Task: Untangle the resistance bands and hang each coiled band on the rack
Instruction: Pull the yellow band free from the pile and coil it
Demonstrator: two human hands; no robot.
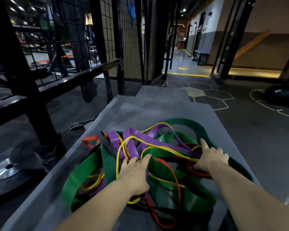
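Rubber bands (163, 155), right hand (212, 155) forefinger extended

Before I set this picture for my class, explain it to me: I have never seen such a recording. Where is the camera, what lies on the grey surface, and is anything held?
No machine: a person wears one camera on the head, looking forward and down at their bare arms. On the grey platform lies a tangle of exercise bands: a green band, a purple band, a yellow band, a red band, a black band. The left hand rests on the tangle, fingers straight. The right hand has its forefinger stretched out and the other fingers curled on the bands; whether it grips one, I cannot tell. A black frame stands at the left.
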